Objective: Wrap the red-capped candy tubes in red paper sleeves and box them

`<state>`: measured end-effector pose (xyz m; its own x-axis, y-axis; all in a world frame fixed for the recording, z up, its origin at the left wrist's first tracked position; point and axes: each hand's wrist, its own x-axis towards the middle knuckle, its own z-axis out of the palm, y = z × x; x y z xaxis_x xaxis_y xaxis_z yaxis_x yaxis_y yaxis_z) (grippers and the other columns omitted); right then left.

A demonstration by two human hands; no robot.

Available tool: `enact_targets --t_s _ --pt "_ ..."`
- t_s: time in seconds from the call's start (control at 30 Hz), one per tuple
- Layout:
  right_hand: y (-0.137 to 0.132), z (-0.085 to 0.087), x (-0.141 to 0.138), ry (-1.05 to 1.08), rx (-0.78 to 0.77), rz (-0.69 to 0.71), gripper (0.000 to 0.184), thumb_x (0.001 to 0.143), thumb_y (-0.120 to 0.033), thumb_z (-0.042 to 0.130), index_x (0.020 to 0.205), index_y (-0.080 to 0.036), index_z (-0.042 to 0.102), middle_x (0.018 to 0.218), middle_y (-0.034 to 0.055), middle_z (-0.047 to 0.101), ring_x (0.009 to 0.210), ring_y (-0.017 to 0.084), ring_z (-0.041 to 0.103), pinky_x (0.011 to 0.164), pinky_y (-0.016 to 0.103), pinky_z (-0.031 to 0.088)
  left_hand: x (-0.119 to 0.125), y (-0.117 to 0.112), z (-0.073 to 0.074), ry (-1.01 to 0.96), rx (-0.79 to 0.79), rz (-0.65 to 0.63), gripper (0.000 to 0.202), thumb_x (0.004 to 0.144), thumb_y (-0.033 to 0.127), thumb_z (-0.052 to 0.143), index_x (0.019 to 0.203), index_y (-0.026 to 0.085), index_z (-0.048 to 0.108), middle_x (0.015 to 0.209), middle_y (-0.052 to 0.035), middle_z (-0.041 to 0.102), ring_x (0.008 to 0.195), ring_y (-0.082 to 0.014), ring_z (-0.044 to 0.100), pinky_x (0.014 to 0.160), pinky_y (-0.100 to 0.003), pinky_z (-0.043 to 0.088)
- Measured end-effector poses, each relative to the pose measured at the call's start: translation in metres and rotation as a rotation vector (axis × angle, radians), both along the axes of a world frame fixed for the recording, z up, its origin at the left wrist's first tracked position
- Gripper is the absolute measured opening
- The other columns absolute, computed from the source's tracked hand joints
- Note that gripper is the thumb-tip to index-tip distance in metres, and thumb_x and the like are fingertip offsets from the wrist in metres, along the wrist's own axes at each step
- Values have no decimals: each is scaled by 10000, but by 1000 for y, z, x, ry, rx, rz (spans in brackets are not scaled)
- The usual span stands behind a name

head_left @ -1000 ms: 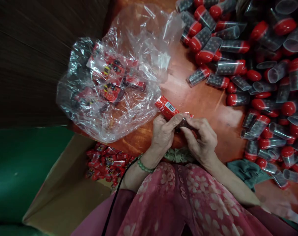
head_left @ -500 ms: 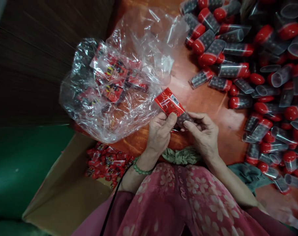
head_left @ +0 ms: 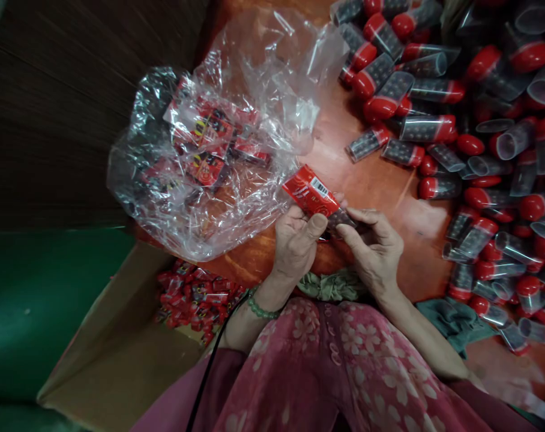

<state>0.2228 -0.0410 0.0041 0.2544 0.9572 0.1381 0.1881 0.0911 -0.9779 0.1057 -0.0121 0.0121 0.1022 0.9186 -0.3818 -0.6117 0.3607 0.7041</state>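
A red printed packet with a white barcode label is held up at a slant in front of my body. My left hand grips its left and lower side, thumb on top. At its lower right end, a dark dotted part is pinched between the thumb and fingers of my right hand. Fingers hide much of that dark part. Just left of the packet spreads a crinkled clear plastic bag, with several red and black printed packets in it.
Many clear tubes with red rounded caps and dark dotted bodies, such as this tube, heap at the right. An open cardboard box with small red packets stands lower left. Cloths lie near the orange tabletop's front edge.
The packet has tilted slightly, and more of its red face shows near the barcode. My left thumb has shifted a little lower, and my right hand has moved slightly right.
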Motion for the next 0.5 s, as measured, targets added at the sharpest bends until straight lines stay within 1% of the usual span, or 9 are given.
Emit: enact_targets --t_s 0.07,0.1,0.17,0.2,0.27,0.33,0.4,0.43,0.5 --pt "0 2 -1 -135 137 7 164 815 -176 735 965 -239 717 877 23 742 799 161 701 733 322 601 -1 2 1 -13 -9 -10 397 623 502 868 815 184 727 843 -63 781 862 -230 750 828 -356 601" --pt "-1 3 -2 -177 180 9 173 810 -159 735 960 -243 717 872 27 745 801 170 704 734 337 605 -1 3 1 -20 -16 -25 374 625 479 873 809 183 736 837 -65 783 873 -241 752 833 -369 604" --pt "-2 4 -3 -189 178 -1 162 805 -161 737 942 -245 716 858 30 748 802 183 710 740 358 615 -2 3 -1 -35 -30 -49 347 628 453 876 807 186 746 860 -68 788 896 -253 751 829 -377 607" --pt "-3 4 -4 -145 127 -2 144 807 -179 740 933 -244 713 853 25 747 788 179 712 733 353 620 -2 2 -2 -43 -35 -57 345 634 454 873 814 188 748 883 -70 790 905 -253 750 811 -370 609" --pt "-5 4 -4 42 -39 14 122 804 -239 755 913 -240 700 855 6 744 720 152 709 675 313 628 -2 0 -4 -55 -45 -71 344 658 456 856 850 192 749 931 -76 792 871 -240 750 717 -330 605" --pt "-6 2 -3 274 -201 46 162 789 -305 778 896 -237 677 853 -20 739 635 120 691 592 270 624 -2 -1 -4 -45 -63 -100 341 683 446 840 889 188 751 966 -85 791 762 -207 741 577 -275 563" --pt "-5 1 -2 419 -275 71 215 761 -340 804 886 -235 665 847 -36 739 600 107 680 562 257 625 -2 -1 -3 -33 -68 -129 319 694 426 834 882 181 753 963 -90 791 666 -175 718 505 -247 521" --pt "-5 1 -2 437 -283 73 224 755 -341 809 892 -234 668 849 -36 741 606 108 683 569 257 627 -3 0 -2 -30 -64 -129 309 694 418 835 871 179 754 948 -89 792 662 -172 717 519 -250 529" --pt "-4 3 -2 383 -265 52 223 760 -333 806 915 -232 680 859 -23 746 637 114 691 596 257 626 -3 1 0 -37 -40 -109 313 681 419 845 862 181 753 921 -83 792 743 -193 737 631 -284 578"
